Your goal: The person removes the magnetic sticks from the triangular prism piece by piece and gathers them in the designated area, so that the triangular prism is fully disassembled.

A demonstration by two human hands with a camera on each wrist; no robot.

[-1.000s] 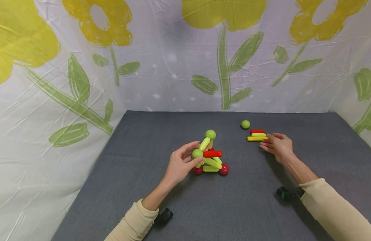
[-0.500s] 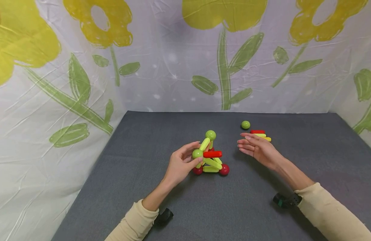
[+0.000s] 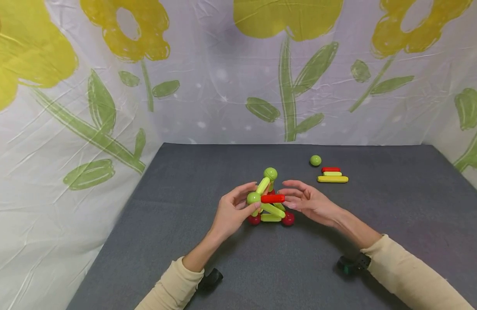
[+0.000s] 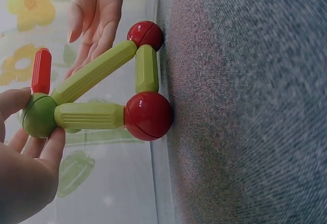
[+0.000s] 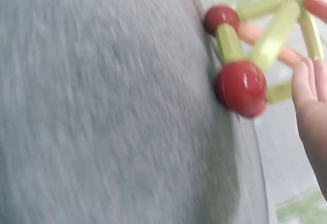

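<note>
My left hand pinches a green ball between thumb and fingers. That ball is a corner of a model of magnetic rods and balls standing on the table. Yellow-green rods run from it down to red balls at the base. A short red rod sticks out sideways from the held ball, its far end unattached. A second green ball tops the rear of the model. My right hand, fingers spread and relaxed, holds nothing; its fingertips are right at the red rod's end.
On the dark grey table, a loose green ball lies at the back right. Beside it lie a short red rod, a yellow-green rod and a longer yellow rod. A flower-printed cloth hangs behind.
My right hand has come left from the loose rods to the model, without carrying anything. The yellow rod is uncovered again. My left hand keeps its pinch on the green ball.
</note>
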